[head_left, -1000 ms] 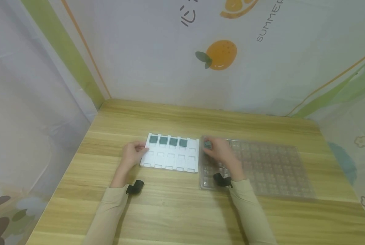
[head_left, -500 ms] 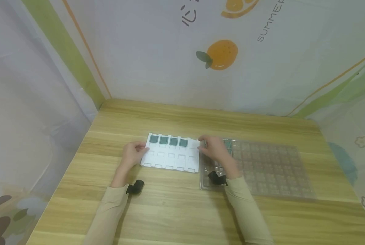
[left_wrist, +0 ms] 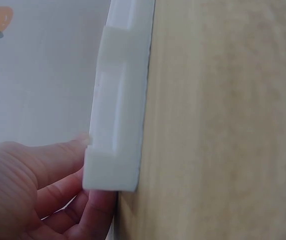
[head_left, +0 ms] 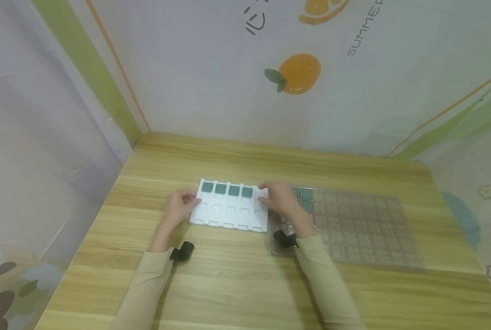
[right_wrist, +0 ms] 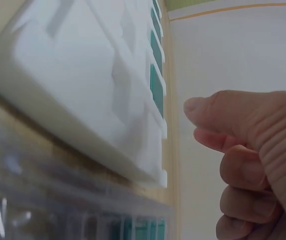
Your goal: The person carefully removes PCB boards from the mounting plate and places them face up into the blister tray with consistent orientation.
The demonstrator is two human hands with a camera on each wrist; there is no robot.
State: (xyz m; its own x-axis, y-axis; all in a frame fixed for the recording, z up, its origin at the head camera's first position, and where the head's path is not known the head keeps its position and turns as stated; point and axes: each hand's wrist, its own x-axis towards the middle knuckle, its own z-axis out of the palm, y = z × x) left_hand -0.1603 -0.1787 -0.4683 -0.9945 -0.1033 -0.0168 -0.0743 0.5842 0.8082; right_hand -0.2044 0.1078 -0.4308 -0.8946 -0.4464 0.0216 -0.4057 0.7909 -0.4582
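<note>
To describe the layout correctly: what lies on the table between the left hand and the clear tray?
In the head view, the white tray, with four green squares in its far row, lies between the left hand and clear tray.

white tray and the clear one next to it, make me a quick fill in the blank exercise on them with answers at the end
1. The white tray shows ____ green square chips.
2. Of its near and far rows, those chips all sit in the ____ one.
3. In the head view, the clear plastic tray lies to the ____ of the white tray.
4. Of the two trays, the left hand grips the ____ one.

Missing words: four; far; right; white.
</note>
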